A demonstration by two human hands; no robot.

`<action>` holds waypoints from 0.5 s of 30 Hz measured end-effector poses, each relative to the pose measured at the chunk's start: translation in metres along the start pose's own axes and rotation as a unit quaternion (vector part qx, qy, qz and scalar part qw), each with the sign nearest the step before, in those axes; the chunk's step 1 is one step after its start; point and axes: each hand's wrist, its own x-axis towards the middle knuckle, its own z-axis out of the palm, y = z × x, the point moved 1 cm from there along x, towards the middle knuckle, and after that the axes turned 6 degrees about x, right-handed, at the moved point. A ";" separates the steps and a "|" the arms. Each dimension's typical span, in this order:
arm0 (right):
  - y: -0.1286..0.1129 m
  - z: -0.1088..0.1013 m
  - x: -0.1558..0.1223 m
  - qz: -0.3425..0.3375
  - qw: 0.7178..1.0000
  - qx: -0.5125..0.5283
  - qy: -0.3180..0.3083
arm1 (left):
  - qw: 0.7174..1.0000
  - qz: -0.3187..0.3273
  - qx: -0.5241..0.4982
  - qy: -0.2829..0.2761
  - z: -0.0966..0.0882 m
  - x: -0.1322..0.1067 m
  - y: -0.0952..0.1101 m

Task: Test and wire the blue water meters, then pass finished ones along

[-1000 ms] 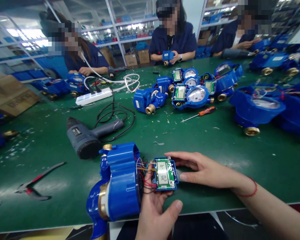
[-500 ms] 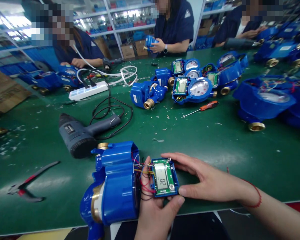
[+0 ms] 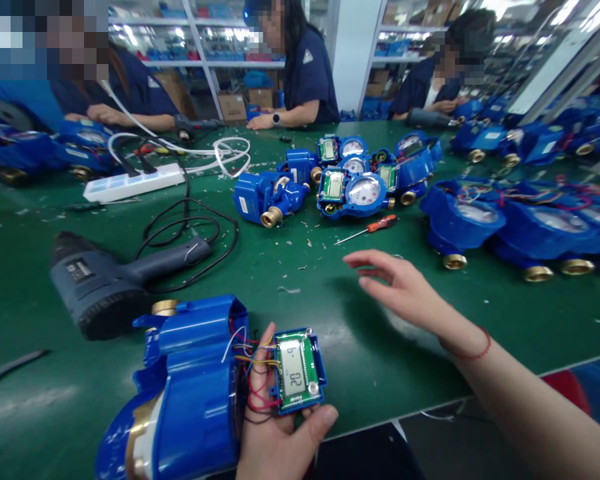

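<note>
Item: one blue water meter, probably heavy, best taken by its housing, just in front of the heat gun, its fragile wired display board cradled in our left hand, our right hand open, holding nothing.

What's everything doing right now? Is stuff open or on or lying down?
Left hand: holding the circuit board and meter.
Right hand: open, in the air, touching nothing.
Meter: open, blue casing, wires coming out.
Circuit board: out of the meter, still wired.
Display: on, showing digits.
Screwdriver: lying on the mat.
Power strip: lying down, plugs in.
</note>
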 end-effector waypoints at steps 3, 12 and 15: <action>0.045 -0.026 0.028 0.052 0.983 -0.153 0.082 | 1.000 0.013 0.001 -0.005 0.000 0.000 0.001; 0.092 -0.030 0.067 0.042 0.937 -0.346 0.014 | 0.999 0.009 -0.028 -0.036 0.003 -0.001 0.004; 0.069 -0.034 0.047 0.010 0.939 -0.344 -0.011 | 0.999 0.015 -0.026 -0.031 0.002 -0.002 0.004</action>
